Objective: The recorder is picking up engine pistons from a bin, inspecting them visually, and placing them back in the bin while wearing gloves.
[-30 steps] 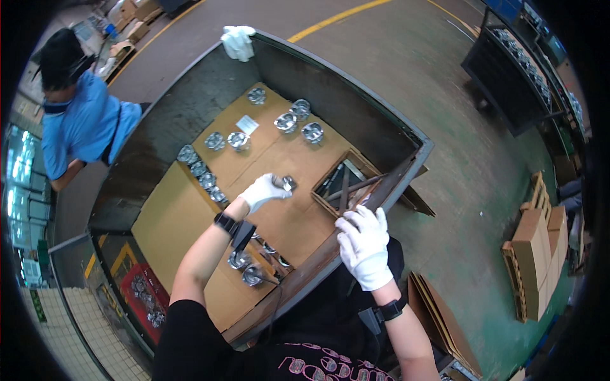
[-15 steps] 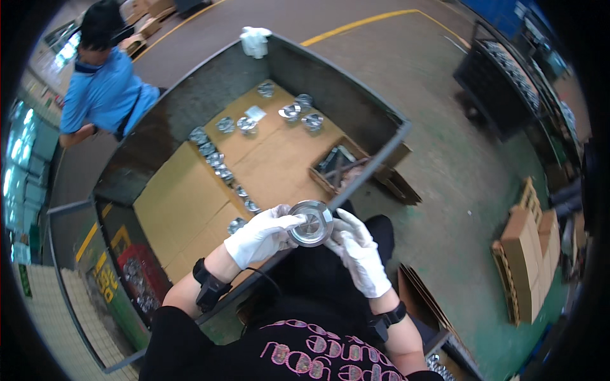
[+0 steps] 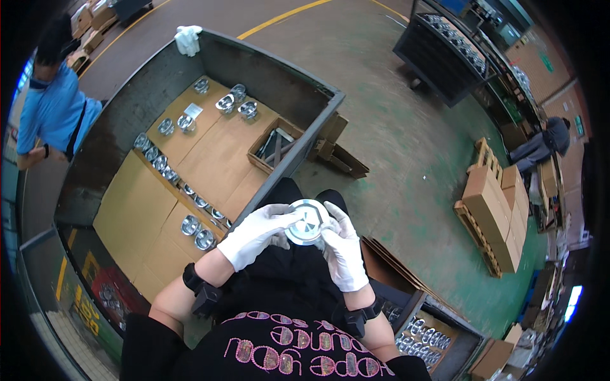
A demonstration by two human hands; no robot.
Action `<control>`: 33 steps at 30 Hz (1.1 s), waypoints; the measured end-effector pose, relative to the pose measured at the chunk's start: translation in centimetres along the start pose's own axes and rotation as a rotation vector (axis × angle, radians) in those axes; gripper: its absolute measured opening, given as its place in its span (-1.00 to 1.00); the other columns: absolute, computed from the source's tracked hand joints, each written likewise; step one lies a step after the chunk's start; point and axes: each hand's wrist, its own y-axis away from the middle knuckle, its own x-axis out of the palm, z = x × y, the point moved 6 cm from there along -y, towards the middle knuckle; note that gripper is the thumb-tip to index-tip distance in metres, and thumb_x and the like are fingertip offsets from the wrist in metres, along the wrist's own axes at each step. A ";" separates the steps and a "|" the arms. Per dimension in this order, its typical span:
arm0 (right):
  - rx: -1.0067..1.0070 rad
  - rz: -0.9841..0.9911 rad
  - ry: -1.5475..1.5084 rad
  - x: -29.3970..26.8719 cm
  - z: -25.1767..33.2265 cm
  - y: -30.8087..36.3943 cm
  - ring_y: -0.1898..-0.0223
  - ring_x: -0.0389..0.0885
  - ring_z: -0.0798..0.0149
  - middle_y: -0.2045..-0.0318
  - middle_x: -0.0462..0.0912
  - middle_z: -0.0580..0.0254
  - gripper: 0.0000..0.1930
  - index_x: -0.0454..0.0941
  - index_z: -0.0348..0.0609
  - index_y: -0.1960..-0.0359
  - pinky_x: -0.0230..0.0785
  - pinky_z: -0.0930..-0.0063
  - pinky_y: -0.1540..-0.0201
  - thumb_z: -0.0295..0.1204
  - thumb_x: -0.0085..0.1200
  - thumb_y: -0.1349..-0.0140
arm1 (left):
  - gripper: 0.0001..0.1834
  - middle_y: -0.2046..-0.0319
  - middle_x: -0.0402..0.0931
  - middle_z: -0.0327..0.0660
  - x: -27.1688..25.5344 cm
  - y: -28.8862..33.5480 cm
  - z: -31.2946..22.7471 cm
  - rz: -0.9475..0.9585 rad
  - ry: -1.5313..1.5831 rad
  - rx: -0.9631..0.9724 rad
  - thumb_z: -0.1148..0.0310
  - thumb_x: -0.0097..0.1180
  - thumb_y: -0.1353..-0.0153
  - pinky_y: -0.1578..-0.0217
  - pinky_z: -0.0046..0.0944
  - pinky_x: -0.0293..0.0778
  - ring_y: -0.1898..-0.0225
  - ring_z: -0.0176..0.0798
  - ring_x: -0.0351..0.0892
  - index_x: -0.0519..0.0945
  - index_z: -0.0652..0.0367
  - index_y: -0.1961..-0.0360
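Observation:
Both my hands wear white gloves and hold one shiny metal piston point(image 3: 307, 222) in front of my body, its round face turned up. My left hand point(image 3: 259, 233) grips its left side, with the thumb lying over the face. On the opposite edge, my right hand point(image 3: 344, 249) has its fingers and thumb closed around the rim. Beyond my hands stands a large dark metal bin point(image 3: 279, 65) lined with cardboard point(image 3: 136, 219). A row of similar pistons point(image 3: 160, 164) runs along a cardboard strip, and a pair point(image 3: 197, 232) lies nearer me. Several more stand toward the far end.
A small box with tools point(image 3: 274, 145) sits at the bin's right wall. A white glove point(image 3: 187, 40) hangs on its far corner. At my lower right is a bin of pistons point(image 3: 424, 336). Cartons on a pallet point(image 3: 492, 209) stand right. A person in blue point(image 3: 57, 114) is at left.
My view has swung to the right, so the large bin sits farther left and the lower-right bin of pistons shows more. Both hands still hold the piston, whose face now catches brighter light.

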 end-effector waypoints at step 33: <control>-0.031 -0.005 -0.241 1.3 -1.5 -1.3 -0.12 0.44 0.27 -0.11 0.43 0.15 -0.58 0.28 -0.08 -0.17 0.35 0.28 -0.17 -0.19 0.00 -0.37 | -0.53 0.05 0.48 -0.04 3.8 2.3 -4.9 -0.375 -1.184 0.917 0.36 0.35 0.14 -0.04 -0.07 0.41 0.01 0.02 0.46 0.55 0.22 0.14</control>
